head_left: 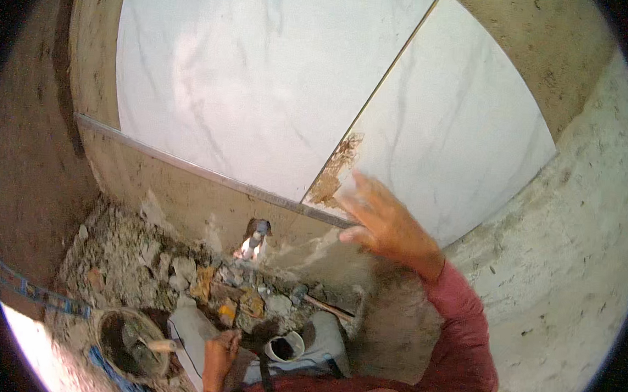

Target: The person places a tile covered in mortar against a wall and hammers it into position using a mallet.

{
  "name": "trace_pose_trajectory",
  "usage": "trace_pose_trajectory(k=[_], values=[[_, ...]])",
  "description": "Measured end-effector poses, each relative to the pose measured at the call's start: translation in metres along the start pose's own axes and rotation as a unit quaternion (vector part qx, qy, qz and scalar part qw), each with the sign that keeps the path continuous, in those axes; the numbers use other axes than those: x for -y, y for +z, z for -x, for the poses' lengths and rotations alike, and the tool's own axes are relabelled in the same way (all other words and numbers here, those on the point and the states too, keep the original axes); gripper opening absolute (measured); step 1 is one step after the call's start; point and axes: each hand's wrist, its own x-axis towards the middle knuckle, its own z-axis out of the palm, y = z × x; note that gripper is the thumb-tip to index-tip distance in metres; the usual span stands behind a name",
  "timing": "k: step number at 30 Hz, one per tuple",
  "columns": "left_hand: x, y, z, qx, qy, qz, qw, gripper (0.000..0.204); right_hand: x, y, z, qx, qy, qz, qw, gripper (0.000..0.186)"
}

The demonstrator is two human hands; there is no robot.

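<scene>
My right hand (387, 221) reaches up to the lower left corner of a white marbled tile (460, 111), fingers stretched out and thumb apart. Its fingertips are smeared by motion; whether they touch the tile I cannot tell. Beside them a brown, patchy smear (340, 169) covers that corner. A larger white marbled tile (263, 73) stands to the left, past a narrow dark joint. Under both tiles runs a straight metal strip (188, 167). Low down, my left hand (219, 358) is closed by my grey-trousered leg (191, 335); anything inside its fingers is hidden.
A bucket (110, 363) of grey mortar holds a wooden-handled tool (158, 345). A small white pot (285, 347) with dark contents is near my lap. Broken rubble (147, 258) lies along the wall's foot, with a hammer-like tool (329, 307). A dark pipe end (259, 228) protrudes below the strip.
</scene>
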Motion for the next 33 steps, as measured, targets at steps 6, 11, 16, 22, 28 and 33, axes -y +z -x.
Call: trace_pose_trajectory(k=[6, 11, 16, 22, 28, 33], values=[[0.05, 0.01, -0.002, 0.033, -0.011, -0.025, 0.999, 0.023, 0.016, -0.102, -0.268, -0.371, -0.262, 0.255, 0.854, 0.082], [0.004, -0.007, -0.016, 0.077, -0.097, 0.003, 0.992, 0.025, 0.006, -0.149, -0.36, -0.463, -0.331, 0.188, 0.801, 0.089], [0.018, -0.033, -0.017, 0.07, -0.032, 0.031, 0.997, 0.024, -0.066, -0.118, -0.29, -0.391, -0.001, 0.382, 0.837, 0.09], [0.037, -0.023, -0.001, 0.023, -0.048, -0.067, 0.996, 0.022, -0.042, -0.131, -0.29, -0.386, -0.019, 0.392, 0.835, 0.086], [0.038, -0.022, 0.012, 0.051, -0.101, -0.1, 0.989, 0.023, -0.055, -0.158, -0.264, -0.394, 0.006, 0.318, 0.862, 0.073], [0.048, -0.01, -0.015, 0.074, -0.101, -0.091, 0.988, 0.023, -0.12, -0.222, -0.196, -0.505, 0.148, 0.295, 0.797, 0.037]])
